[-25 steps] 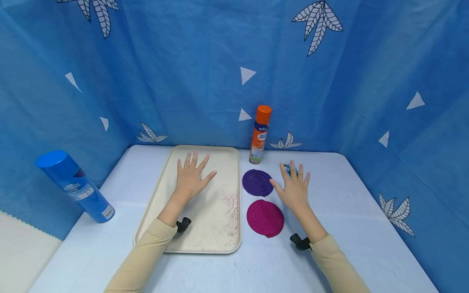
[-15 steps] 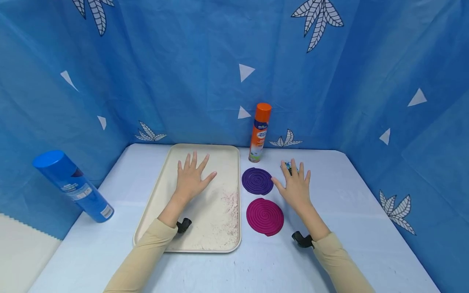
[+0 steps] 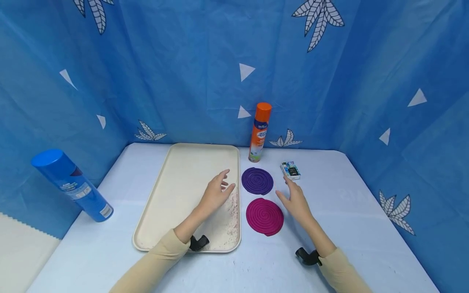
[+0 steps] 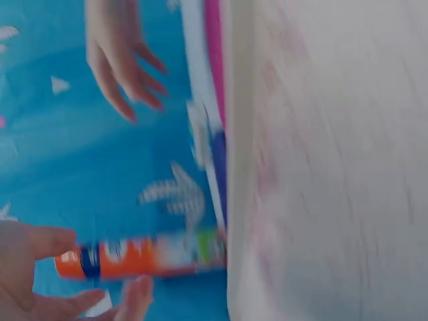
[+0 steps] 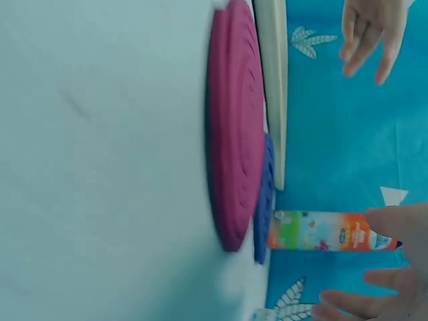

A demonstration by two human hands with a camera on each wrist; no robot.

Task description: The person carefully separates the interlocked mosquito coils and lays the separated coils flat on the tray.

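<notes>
"What are the hands doing?"

"The left hand (image 3: 217, 193) is hovering over the tray's (image 3: 172, 195) right edge, fingers loose and spread, gripping nothing. The right hand (image 3: 295, 200) is hanging open too, just beside the magenta coil (image 3: 264, 217)."

"And the purple coil (image 3: 257, 181)?"

"It's lying on the table between both hands, touched by neither."

Hands flank magenta coil (image 3: 265, 216); purple coil (image 3: 257, 181), orange can (image 3: 259, 132) behind.

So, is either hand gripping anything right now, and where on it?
Nothing is held. The left hand hovers open over the tray; the right hand is open beside the magenta coil.
</notes>
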